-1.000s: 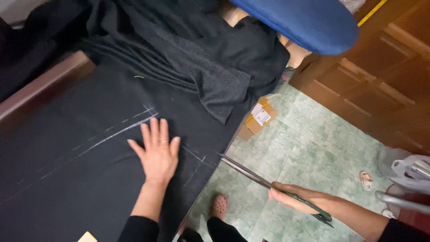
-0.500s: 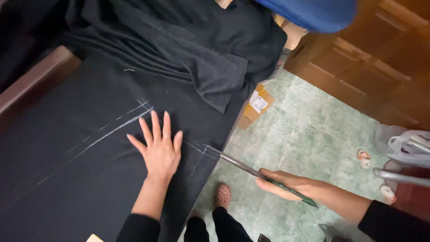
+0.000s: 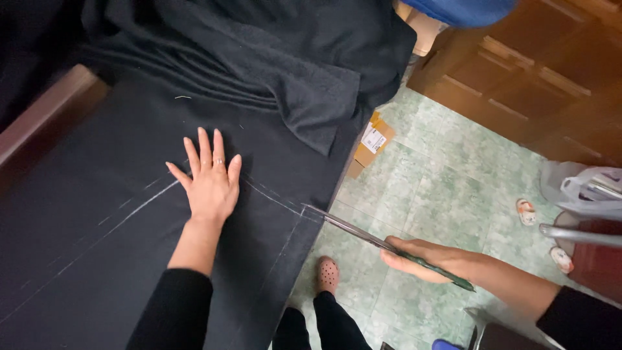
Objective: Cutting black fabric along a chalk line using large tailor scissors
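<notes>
Left hand (image 3: 210,185) flat, open on black cloth (image 3: 97,259) beside chalk line (image 3: 275,199); right hand (image 3: 431,259) gripping scissors (image 3: 363,234) at the cloth's edge, cut apparently barely begun

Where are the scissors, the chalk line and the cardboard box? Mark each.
scissors (image 3: 353,229): head view, on the blades near the cloth edge.
chalk line (image 3: 139,206): head view, on the white stroke left of the hand.
cardboard box (image 3: 370,144): head view, on its top face.

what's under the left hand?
The left hand lies flat on black fabric, beside white chalk lines. The right hand holds scissors at the fabric's edge. The surface beneath the fabric is covered.
</notes>
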